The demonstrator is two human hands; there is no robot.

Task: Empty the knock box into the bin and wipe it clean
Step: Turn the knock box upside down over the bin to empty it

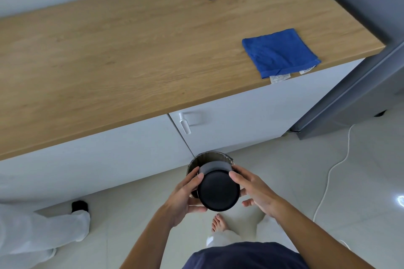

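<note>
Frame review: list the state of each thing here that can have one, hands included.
bin: upright on the floor, top open.
knock box: upside down, base toward the camera, held over the bin.
left hand: grips the knock box's side.
right hand: fingertips touch the knock box's other side.
blue cloth: folded, flat on the countertop, untouched.
cabinet door: shut.

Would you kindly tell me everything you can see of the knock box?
The knock box is a matt black cylinder, plastic or rubber by its look, its side wall showing greyer. It is held upside down and tilted, flat round base toward the camera, mouth hidden and pointing into the brown bin on the floor. The left hand grips its left side; the right hand touches its right side with fairly straight fingers. Its inside cannot be seen.
</note>
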